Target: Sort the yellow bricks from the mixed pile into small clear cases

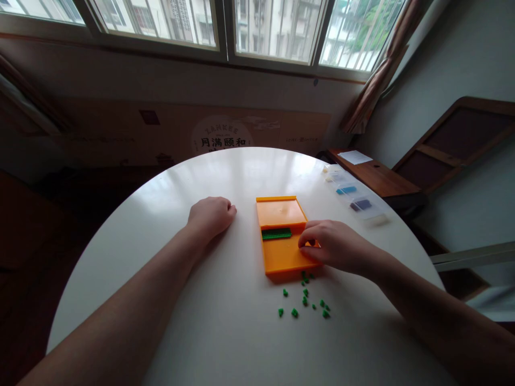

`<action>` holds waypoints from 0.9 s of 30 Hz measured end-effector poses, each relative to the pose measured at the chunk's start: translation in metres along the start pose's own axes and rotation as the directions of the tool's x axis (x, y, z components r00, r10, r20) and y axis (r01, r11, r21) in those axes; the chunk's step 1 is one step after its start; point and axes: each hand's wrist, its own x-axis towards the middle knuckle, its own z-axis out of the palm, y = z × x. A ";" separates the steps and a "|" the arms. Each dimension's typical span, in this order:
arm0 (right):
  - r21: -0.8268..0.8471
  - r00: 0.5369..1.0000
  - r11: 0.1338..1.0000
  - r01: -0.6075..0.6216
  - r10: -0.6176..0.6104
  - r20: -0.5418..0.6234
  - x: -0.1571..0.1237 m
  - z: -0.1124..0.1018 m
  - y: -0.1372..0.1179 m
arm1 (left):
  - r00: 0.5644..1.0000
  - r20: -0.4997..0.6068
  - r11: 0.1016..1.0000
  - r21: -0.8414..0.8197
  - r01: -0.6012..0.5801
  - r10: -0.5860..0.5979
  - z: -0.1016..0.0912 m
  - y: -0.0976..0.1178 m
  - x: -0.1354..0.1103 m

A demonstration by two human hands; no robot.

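My left hand (211, 217) rests on the white table as a loose fist, to the left of an open orange plastic case (279, 260). Nothing shows in it. My right hand (333, 244) reaches over the right side of the case's lower half, its thumb and index finger brought together in a pinch. Whatever is between those fingertips is too small or hidden to tell. A strip of green building blocks (276, 234) lies packed along the case's inner edge, below the hinge. Several loose small green blocks (295, 312) are scattered on the table in front of the case.
Clear plastic bags (348, 193) with blue, dark and pale pieces lie at the round table's (132, 257) right back edge. Beyond them stands a brown wooden stand (382, 174) with a white paper (354, 157). A wall and windows are behind.
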 end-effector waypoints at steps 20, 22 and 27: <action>-0.018 0.972 0.982 -0.186 0.181 -0.152 0.010 0.013 0.000 | 1.000 0.004 1.000 0.003 0.004 -0.004 0.001 0.000 0.001; -0.025 0.970 0.982 -0.188 0.182 -0.159 0.011 0.014 0.000 | 1.000 0.006 1.000 0.002 0.008 -0.008 0.001 0.000 0.001; -0.044 0.962 0.979 -0.198 0.186 -0.198 0.013 0.018 0.001 | 1.000 0.000 1.000 0.011 0.015 -0.015 0.001 0.001 0.002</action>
